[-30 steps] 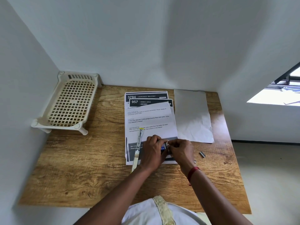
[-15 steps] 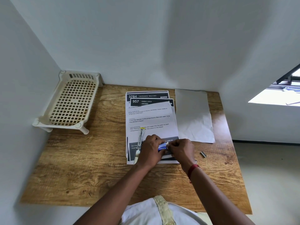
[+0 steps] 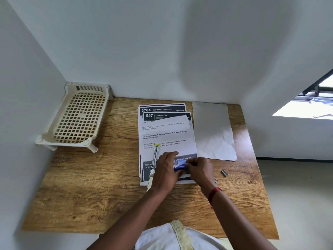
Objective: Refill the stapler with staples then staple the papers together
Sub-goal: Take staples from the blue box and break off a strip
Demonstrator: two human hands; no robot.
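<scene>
**Two hands hold a little blue box**

A cream rack (image 3: 79, 116) sits on the far left of the wooden table (image 3: 90, 186). The stapler (image 3: 155, 159) lies opened out flat on the printed papers (image 3: 165, 130). Just beside it, the left hand (image 3: 166, 170) curls its fingers round a little blue box (image 3: 180, 164). The right hand (image 3: 199, 169) pinches the box's other end. A blank sheet (image 3: 212, 130) and loose staples (image 3: 224, 173) lie to the right.

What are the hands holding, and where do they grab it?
A small blue box: left hand pinches its left end, right hand its right end.
</scene>
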